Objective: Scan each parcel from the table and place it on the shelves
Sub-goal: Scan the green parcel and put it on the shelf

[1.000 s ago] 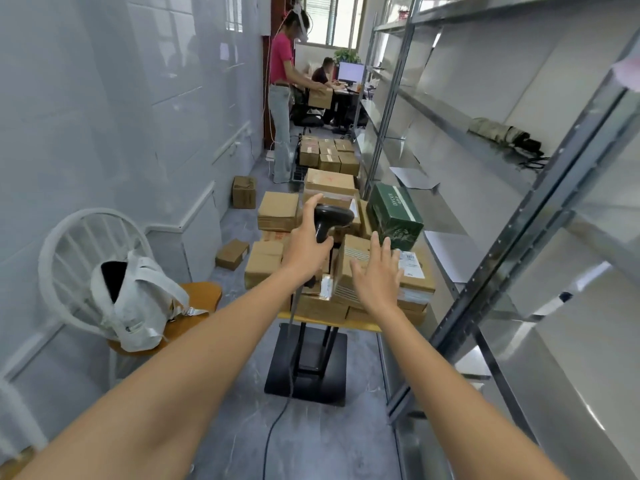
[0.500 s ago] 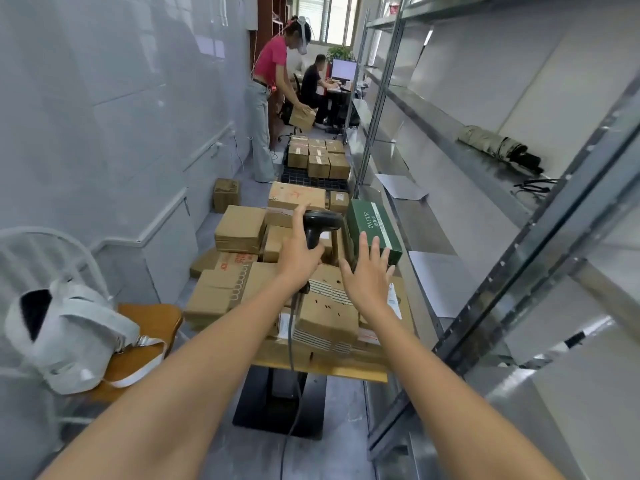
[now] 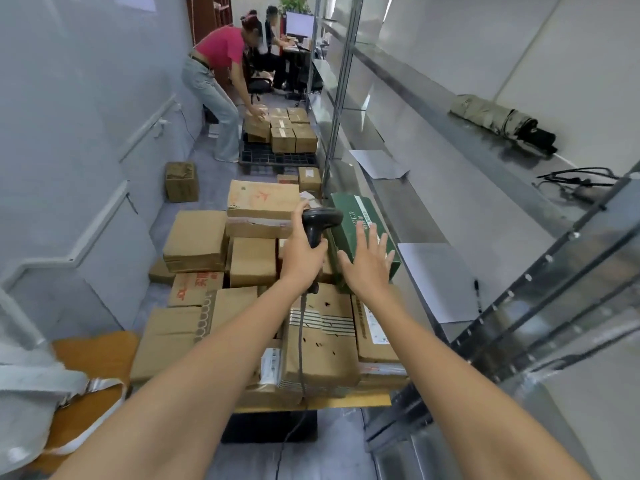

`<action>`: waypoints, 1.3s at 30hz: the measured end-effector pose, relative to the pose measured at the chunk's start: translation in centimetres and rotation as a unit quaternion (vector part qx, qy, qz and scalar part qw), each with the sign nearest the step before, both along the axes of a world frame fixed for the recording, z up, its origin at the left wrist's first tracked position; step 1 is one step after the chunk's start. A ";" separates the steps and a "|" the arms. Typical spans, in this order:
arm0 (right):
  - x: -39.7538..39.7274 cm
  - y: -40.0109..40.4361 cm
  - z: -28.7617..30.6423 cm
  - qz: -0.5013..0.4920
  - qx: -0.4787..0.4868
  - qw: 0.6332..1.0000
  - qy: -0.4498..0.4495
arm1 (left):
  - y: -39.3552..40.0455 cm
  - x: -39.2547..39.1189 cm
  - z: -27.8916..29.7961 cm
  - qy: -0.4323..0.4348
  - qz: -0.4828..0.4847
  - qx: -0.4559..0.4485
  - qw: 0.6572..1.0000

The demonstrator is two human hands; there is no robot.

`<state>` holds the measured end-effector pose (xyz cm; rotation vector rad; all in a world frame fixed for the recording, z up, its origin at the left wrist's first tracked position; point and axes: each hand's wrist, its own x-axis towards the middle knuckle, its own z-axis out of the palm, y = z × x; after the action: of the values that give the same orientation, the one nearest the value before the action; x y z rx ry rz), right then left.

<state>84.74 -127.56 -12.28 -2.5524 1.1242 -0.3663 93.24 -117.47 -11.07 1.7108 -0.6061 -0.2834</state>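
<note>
Head view: at frame centre the left hand [image 3: 300,258] grips the handle of a black barcode scanner [image 3: 320,221], fingers curled round it, its head aimed toward the green box [image 3: 360,225] just right of centre, likely to read a label there. The scanner's cable drops down over the parcels toward the lower edge. The right hand [image 3: 366,263] hovers over the green box's near end, fingers straight and spread, holding nothing, seemingly ready to take or steady it. Brown cardboard parcels [image 3: 252,259] are stacked across the table [image 3: 346,400], filling centre and lower centre. The metal shelves [image 3: 460,199] run along the right side, close enough to reach from the table.
</note>
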 end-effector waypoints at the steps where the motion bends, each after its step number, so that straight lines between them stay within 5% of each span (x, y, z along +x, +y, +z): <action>1: 0.2 -0.4 -0.5 0.001 0.000 1.000 0.009 | -0.4 0.2 -0.4 0.006 -0.003 0.002 1.000; 10: 3.6 -5.7 -1.9 -0.040 0.046 0.997 0.051 | -2.0 2.3 -2.8 0.124 -0.055 0.001 0.991; 17: 4.8 -8.0 -2.0 -0.017 0.071 0.988 0.135 | -1.5 2.1 -2.8 0.134 -0.045 -0.017 0.990; 24: 4.3 -8.5 -1.7 -0.052 0.092 0.986 0.128 | -0.9 1.3 -3.5 0.121 -0.022 -0.041 0.992; 33: 1.4 -5.8 -0.7 -0.081 0.202 0.965 -0.147 | 0.5 0.6 -2.9 0.112 -0.009 -0.087 0.990; 39: -1.8 -2.6 0.9 -0.063 0.393 0.854 -0.334 | 0.9 1.7 -2.7 0.183 0.058 -0.145 0.971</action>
<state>82.99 -130.20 -11.36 -1.4583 0.8958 -0.6081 94.95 -116.61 -13.78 1.3616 -0.2589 -0.3964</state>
